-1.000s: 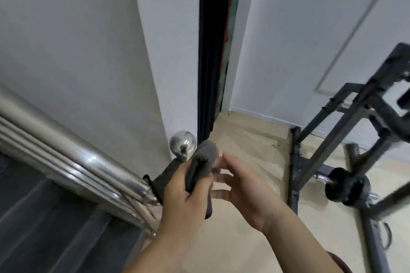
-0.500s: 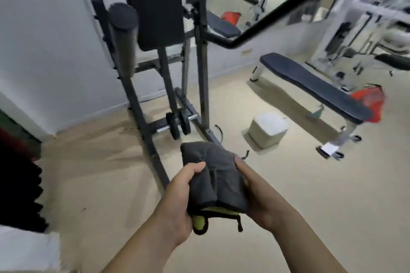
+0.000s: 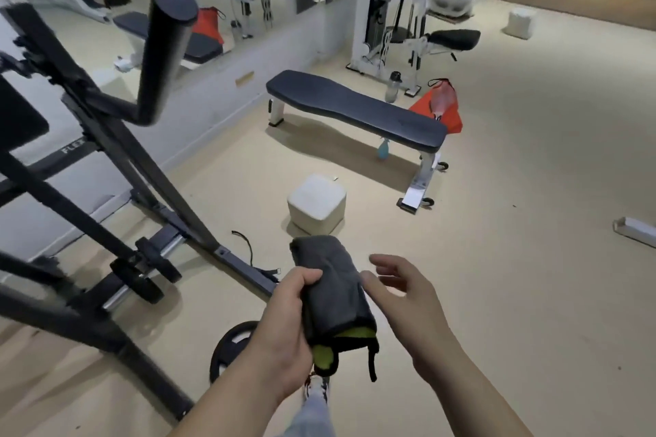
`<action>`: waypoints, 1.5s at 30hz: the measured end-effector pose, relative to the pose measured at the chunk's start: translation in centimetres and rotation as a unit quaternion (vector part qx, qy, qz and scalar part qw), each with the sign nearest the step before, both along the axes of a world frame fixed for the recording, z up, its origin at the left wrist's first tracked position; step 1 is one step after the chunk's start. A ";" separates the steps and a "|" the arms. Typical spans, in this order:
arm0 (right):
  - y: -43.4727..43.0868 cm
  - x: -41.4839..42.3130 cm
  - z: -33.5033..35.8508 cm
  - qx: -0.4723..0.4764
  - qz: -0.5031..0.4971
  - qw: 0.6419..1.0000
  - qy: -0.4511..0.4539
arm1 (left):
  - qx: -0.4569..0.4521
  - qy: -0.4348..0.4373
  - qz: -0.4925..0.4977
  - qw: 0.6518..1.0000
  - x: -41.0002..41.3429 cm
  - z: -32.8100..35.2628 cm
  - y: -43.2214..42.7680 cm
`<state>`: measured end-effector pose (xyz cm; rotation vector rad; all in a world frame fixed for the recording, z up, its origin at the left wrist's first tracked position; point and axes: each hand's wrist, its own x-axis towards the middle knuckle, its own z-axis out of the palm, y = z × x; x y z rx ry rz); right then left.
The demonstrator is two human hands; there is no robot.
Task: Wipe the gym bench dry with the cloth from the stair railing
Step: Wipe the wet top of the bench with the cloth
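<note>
**Cloth in the left hand, bench ahead across the floor**

A pale floor (image 3: 514, 188) spreads out beyond both hands. Left of the left hand stands a black rack (image 3: 106, 138). One of its base rails runs along the floor to just beside that hand. Far beyond the right hand is a white cable machine (image 3: 383, 3).

The bench (image 3: 355, 110) stands well ahead of the hands. It has a long black pad on white legs, and nothing lies on the pad. An orange bag (image 3: 452, 122) sits on the floor at the bench's far right end, partly behind the pad. Its mouth shows something pale, too blurred to name. A white cube (image 3: 316, 204) rests on the floor between the hands and the bench, right on the line from one to the other. A black plate (image 3: 230, 344) lies flat on the floor beneath the left forearm, partly hidden by it.

The cloth (image 3: 333, 298) is grey and folded into a thick roll. Yellow-green shows at its near end, where a black loop hangs. The left hand (image 3: 284, 326) grips it, thumb and fingers curled round its left side. The right hand (image 3: 415, 312) is just right of the cloth with its fingers loose and apart, holding nothing.

Beyond the bench a bottle (image 3: 392, 87) stands by the machine's foot, and its contents cannot be told. A blue bottle (image 3: 383, 151) stands under the pad.
</note>
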<state>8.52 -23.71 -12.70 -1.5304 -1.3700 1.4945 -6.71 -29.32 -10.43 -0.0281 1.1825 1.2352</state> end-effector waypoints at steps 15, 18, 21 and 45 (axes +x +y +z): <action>32.6 1.7 2.3 0.075 0.040 0.995 -0.049 | 0.004 0.032 -0.163 0.986 1.9 1.2 38.4; 39.6 2.5 1.3 0.082 0.109 0.988 -0.073 | -0.005 0.031 -0.168 0.985 2.4 1.1 45.2; 47.3 2.3 0.7 0.069 0.134 0.987 -0.061 | 0.004 0.024 -0.147 0.989 2.2 0.4 51.7; 84.9 -21.5 0.9 -0.104 0.106 0.981 0.121 | -0.029 0.134 0.068 0.988 -20.6 -1.0 81.7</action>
